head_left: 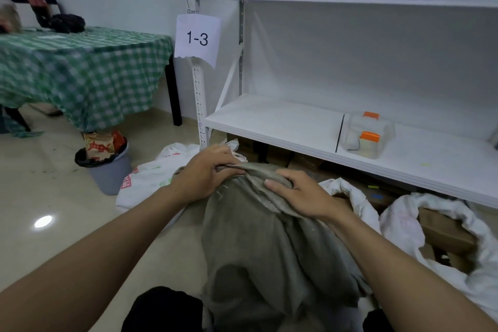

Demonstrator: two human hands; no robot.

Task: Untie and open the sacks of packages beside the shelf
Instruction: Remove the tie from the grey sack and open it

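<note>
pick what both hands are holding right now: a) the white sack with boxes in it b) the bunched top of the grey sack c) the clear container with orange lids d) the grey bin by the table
b: the left hand and the right hand both grip the gathered fabric at the top of the grey sack, which stands in front of the person.

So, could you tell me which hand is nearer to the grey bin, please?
Left. The left hand grips the sack top just right of the bin; the right hand grips it farther right.
</note>
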